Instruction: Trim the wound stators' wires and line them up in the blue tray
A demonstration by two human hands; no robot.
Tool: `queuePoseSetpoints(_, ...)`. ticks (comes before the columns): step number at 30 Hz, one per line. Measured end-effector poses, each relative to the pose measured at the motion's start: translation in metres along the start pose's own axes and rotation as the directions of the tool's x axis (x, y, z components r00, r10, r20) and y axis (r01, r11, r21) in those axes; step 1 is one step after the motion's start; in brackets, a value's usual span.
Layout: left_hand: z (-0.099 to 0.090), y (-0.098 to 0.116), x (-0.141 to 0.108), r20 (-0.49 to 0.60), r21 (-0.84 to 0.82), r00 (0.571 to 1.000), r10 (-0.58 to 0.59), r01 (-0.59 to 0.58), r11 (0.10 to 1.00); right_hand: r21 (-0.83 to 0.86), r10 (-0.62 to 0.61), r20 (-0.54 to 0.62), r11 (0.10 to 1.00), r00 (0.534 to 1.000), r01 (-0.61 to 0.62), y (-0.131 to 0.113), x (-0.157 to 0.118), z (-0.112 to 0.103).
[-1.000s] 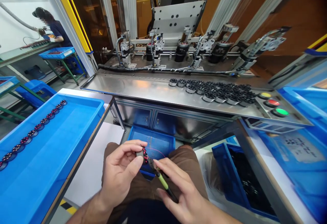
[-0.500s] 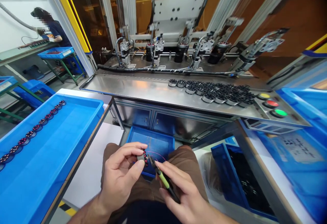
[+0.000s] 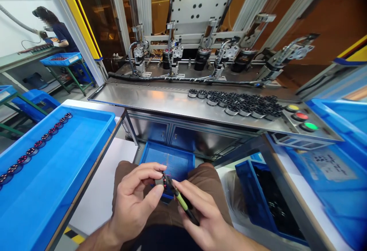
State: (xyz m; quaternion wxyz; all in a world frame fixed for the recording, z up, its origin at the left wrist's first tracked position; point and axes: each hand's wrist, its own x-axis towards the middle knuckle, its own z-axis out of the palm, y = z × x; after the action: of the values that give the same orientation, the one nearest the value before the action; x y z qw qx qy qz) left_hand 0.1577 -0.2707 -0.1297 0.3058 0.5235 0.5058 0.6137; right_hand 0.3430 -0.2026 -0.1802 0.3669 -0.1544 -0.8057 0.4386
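Observation:
Between the thumb and fingers of my left hand [image 3: 137,197] is a small round motor part [image 3: 159,181], grey on the outside with red and black windings facing right. My right hand [image 3: 203,209] grips cutters [image 3: 181,199] with black and yellow-green handles. Their dark jaws meet the winding side of the part; whether the jaws are closed cannot be made out. Both hands are above my lap, close together. Below them, a blue bin [image 3: 186,163] sits on the floor between my knees.
To the left, a blue tray [image 3: 77,140] holds a row of wound parts [image 3: 39,144]. Ahead, a metal ledge [image 3: 137,96] carries many black rings [image 3: 243,104] and coloured buttons [image 3: 299,117] before a machine. A blue crate [image 3: 249,190] stands low right. A person [image 3: 61,35] works far left.
The cutters have moved slightly left and closer over the part. The pink wire loop that stretched right of the part has mostly gone from view. The camera view has shifted slightly.

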Motion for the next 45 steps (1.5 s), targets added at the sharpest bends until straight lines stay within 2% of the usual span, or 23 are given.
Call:
queuePoseSetpoints(3,-0.002,-0.003,0.001,0.003,-0.001,1.0,0.003,-0.003,1.0,0.004,0.086,-0.016,0.996,0.996,-0.086,0.002,-0.002,0.0)
queuePoseSetpoints(5,-0.006,-0.006,0.001,0.023,0.011,0.999,0.034,-0.035,0.999,0.045,0.245,-0.006,0.969,0.969,-0.245,0.003,0.001,-0.002)
queuePoseSetpoints(8,-0.012,-0.011,0.001,0.075,0.091,0.984,0.159,-0.166,0.982,0.218,0.51,0.123,0.823,0.851,-0.525,0.005,0.009,-0.009)
queuePoseSetpoints(9,-0.015,-0.013,0.001,0.082,0.131,0.975,0.208,-0.218,0.967,0.268,0.553,0.171,0.77,0.815,-0.579,0.007,0.011,-0.011)
queuePoseSetpoints(11,-0.018,-0.015,0.002,0.084,0.215,0.955,0.284,-0.296,0.931,0.328,0.584,0.215,0.712,0.783,-0.621,0.008,0.011,-0.015)
queuePoseSetpoints(18,-0.021,-0.012,0.008,0.143,0.424,0.892,0.429,-0.447,0.788,0.379,0.515,0.244,0.729,0.822,-0.57,-0.008,-0.01,-0.031)
queuePoseSetpoints(23,-0.021,-0.009,0.01,0.162,0.499,0.873,0.46,-0.475,0.725,0.467,0.429,0.274,0.724,0.861,-0.509,-0.029,-0.023,-0.037)
queuePoseSetpoints(29,-0.022,-0.008,0.008,0.182,0.547,0.855,0.486,-0.499,0.672,0.462,0.377,0.311,0.743,0.873,-0.485,-0.039,-0.02,-0.032)
queuePoseSetpoints(35,-0.021,-0.003,0.009,0.162,0.486,0.84,0.517,-0.524,0.699,0.527,0.315,0.28,0.739,0.907,-0.419,-0.039,-0.014,-0.029)
queuePoseSetpoints(45,-0.022,-0.006,0.006,0.14,0.464,0.855,0.5,-0.503,0.729,0.46,0.358,0.264,0.769,0.895,-0.444,-0.039,-0.014,-0.025)
